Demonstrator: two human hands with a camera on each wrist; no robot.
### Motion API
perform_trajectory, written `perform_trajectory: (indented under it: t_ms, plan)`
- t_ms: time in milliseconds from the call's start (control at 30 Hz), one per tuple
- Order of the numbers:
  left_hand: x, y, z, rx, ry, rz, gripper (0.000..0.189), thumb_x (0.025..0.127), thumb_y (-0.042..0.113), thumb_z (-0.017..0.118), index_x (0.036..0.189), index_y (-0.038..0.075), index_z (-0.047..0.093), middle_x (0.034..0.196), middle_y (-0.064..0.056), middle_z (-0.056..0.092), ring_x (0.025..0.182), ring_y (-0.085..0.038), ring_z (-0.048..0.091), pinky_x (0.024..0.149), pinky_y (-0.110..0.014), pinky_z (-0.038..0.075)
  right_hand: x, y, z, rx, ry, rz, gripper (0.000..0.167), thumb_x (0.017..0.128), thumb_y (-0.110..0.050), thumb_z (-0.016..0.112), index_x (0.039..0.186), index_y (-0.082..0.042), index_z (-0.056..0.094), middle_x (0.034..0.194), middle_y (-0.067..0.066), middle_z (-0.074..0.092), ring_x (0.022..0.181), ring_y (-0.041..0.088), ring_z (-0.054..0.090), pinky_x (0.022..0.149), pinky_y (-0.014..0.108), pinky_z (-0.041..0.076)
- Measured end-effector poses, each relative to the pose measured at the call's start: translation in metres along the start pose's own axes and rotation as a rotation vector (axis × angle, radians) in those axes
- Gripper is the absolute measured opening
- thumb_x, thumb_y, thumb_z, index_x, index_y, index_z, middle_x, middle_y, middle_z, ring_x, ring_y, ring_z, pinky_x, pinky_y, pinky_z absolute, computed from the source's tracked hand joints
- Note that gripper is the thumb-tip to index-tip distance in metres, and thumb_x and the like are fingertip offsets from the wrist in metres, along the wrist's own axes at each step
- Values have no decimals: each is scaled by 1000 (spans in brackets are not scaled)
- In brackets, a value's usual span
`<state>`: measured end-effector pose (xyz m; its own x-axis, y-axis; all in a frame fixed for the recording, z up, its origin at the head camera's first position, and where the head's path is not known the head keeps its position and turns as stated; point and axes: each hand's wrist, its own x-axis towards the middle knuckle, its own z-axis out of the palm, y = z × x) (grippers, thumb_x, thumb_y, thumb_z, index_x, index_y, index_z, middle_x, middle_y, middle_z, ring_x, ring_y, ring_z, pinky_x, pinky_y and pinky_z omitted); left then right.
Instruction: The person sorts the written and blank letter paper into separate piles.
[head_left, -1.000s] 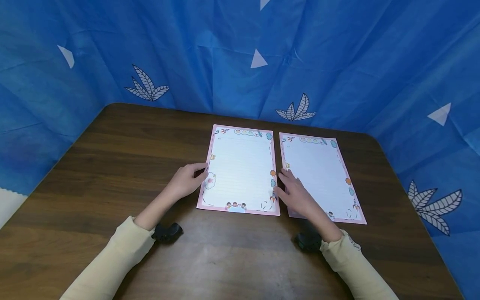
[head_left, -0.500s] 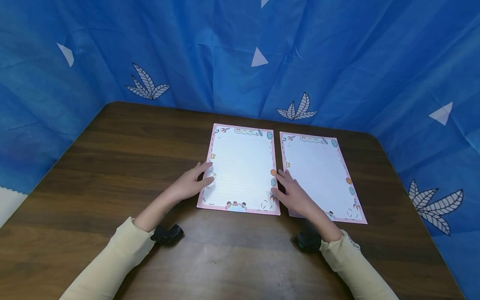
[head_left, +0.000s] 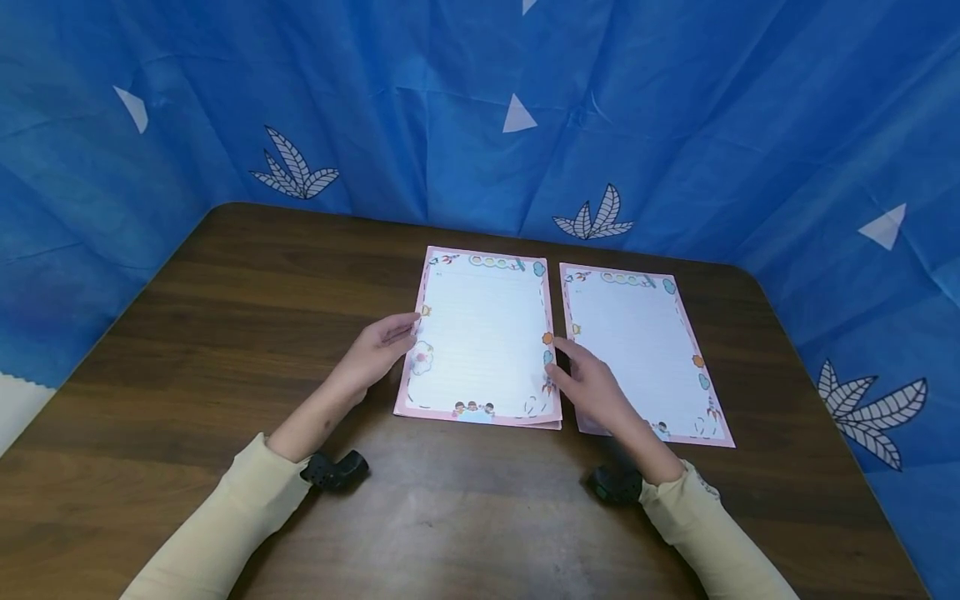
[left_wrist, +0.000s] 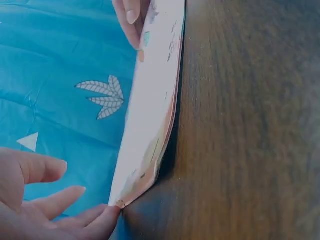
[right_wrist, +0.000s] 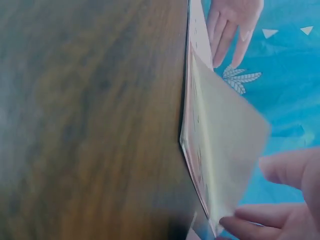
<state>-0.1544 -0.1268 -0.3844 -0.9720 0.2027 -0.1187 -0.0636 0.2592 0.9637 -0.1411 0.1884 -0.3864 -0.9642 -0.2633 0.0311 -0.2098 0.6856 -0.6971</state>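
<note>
A pad of lined writing paper (head_left: 483, 333) with a pink cartoon border lies between both hands. My left hand (head_left: 378, 346) is at its left edge, thumb and fingers apart; in the left wrist view, fingertips (left_wrist: 111, 215) touch the pad's edge. My right hand (head_left: 592, 383) is at the right edge. In the right wrist view the top sheet (right_wrist: 230, 130) bends up from the pad at its near right corner. The right thumb (right_wrist: 282, 167) is beside its raised edge, and the fingertips (right_wrist: 232, 225) touch the edge farther along, spread from the thumb.
A second sheet (head_left: 637, 342) with the same border lies just right of the pad, partly beneath the right hand and wrist. Both rest on a dark wooden table (head_left: 262, 283). A blue curtain (head_left: 465, 150) with leaf prints hangs behind and along the sides.
The pad's top sheet has come up at its lower right, showing a sheet beneath. My left hand moved in over the pad's left edge, then drew back to the edge.
</note>
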Motion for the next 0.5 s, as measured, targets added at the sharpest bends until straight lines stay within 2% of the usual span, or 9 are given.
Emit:
perform_trajectory:
  t_ms: [67, 100, 200, 300, 400, 500]
  plan:
    - [2, -2, -1, -27, 41, -15, 45, 95, 5, 51, 137, -6, 39, 137, -23, 41, 125, -32, 41, 100, -41, 34, 2, 0, 0, 41, 38, 22, 47, 92, -14, 59, 134, 3, 47, 114, 19, 60, 97, 31, 57, 78, 44, 47]
    - [3, -3, -1, -33, 60, -21, 45, 94, 3, 53, 136, -5, 41, 135, -23, 43, 123, -32, 43, 99, -40, 36, 3, 0, 1, 63, 53, 40, 47, 91, -14, 61, 133, 2, 48, 104, 16, 64, 85, 29, 58, 71, 41, 48]
    - [6, -5, -2, -42, 96, -34, 45, 92, 2, 56, 135, -3, 43, 132, -21, 48, 117, -30, 49, 95, -36, 40, 6, -1, 2, 116, 64, 114, 52, 88, -15, 65, 134, 1, 47, 80, 7, 65, 70, 23, 56, 61, 34, 45]
    - [7, -6, -3, -58, 104, -30, 46, 91, 2, 58, 134, -3, 44, 129, -22, 50, 114, -30, 52, 92, -34, 43, 10, 1, 3, 151, 63, 182, 43, 87, -16, 67, 125, 2, 54, 68, 4, 62, 66, 22, 53, 59, 32, 42]
    - [9, -6, -3, -73, 113, -34, 47, 90, 2, 60, 134, -2, 45, 124, -21, 54, 109, -29, 56, 89, -32, 45, 11, 2, 4, 187, 71, 227, 23, 87, -16, 67, 102, 1, 63, 61, 5, 59, 63, 21, 51, 55, 29, 40]
    - [10, -6, -4, -39, 126, -62, 50, 89, 5, 63, 135, 1, 45, 115, -20, 59, 102, -28, 59, 88, -33, 46, 12, 3, 4, 221, 81, 258, 17, 87, -15, 68, 84, 1, 61, 59, 5, 57, 58, 20, 50, 49, 27, 39]
